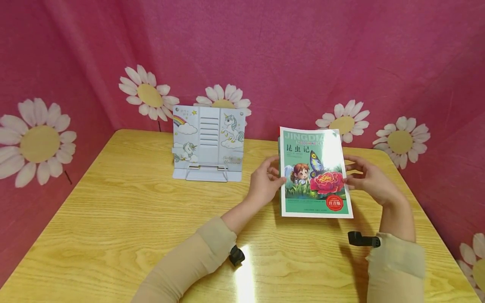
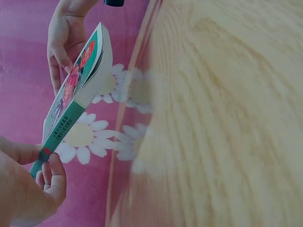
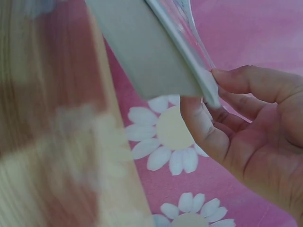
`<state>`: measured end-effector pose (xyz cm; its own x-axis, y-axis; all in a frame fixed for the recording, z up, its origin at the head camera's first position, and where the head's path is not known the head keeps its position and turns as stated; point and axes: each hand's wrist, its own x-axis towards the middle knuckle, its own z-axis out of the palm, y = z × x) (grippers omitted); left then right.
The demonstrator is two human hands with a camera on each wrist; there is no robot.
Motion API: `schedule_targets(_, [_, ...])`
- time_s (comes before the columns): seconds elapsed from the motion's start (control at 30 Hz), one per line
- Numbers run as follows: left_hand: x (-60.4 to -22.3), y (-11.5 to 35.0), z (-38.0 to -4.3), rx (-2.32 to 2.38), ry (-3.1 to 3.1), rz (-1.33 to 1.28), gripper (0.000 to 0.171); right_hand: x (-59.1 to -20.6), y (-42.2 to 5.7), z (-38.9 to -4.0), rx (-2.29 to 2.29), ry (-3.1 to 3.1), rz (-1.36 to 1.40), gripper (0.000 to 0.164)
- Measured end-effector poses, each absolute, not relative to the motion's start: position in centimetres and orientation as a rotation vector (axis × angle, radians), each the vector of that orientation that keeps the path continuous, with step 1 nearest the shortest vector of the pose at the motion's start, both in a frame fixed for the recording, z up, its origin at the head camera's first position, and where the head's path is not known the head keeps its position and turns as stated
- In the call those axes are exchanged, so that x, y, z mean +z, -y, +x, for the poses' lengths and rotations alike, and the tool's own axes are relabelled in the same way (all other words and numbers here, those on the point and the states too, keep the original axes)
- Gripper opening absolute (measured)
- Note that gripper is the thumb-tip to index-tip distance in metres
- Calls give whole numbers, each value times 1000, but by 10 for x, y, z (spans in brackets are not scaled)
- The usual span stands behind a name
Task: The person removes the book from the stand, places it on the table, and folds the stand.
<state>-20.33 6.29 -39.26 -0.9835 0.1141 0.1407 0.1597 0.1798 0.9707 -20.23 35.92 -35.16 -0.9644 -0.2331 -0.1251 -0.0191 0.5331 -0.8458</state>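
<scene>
A green-covered paperback book [image 1: 317, 176] with a girl, a butterfly and a red flower on its front is held up over the right part of the table. My left hand [image 1: 265, 179] pinches its spine edge, thumb on the front cover. On the opposite edge, my right hand [image 1: 365, 179] grips the pages' side between thumb and fingers. In the left wrist view, the green spine [image 2: 64, 125] runs between the thumb and fingers of the left hand [image 2: 33, 184]. The right wrist view shows the right hand [image 3: 255, 118] at a corner of the book [image 3: 151, 52].
A white metal book stand [image 1: 209, 141] with unicorn drawings stands upright at the back, left of the book. The wooden table [image 1: 151, 223] ends at a pink curtain [image 1: 280, 54] with white daisies. Black wrist cameras sit on both sleeves.
</scene>
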Motion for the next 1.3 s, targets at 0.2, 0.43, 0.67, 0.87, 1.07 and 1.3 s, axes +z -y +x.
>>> schedule_targets(0.2, [-400,-66,-207,-2037,2389,-263,61,-358,-363,-208,-1450,-2452,-201,72])
schedule_targets(0.43, [-409,-71,-212,-2078,2433,-194,63,-371,-369,-216,-1478,-2355,-142,76])
schedule_targets(0.67, [-418,-76,-216,-2084,2470,-137,62,-382,-375,-222,-1448,-2317,-104,78])
schedule_targets(0.87, [-417,-78,-219,-2099,2513,-94,62,-387,-377,-225,-1390,-2325,-86,76])
schedule_targets(1.07, [-420,-80,-224,-2116,2529,-46,61,-394,-378,-231,-1328,-2338,-62,78])
schedule_targets(1.3, [-423,-82,-228,-2114,2570,-23,62,-402,-376,-237,-1264,-2343,-12,79])
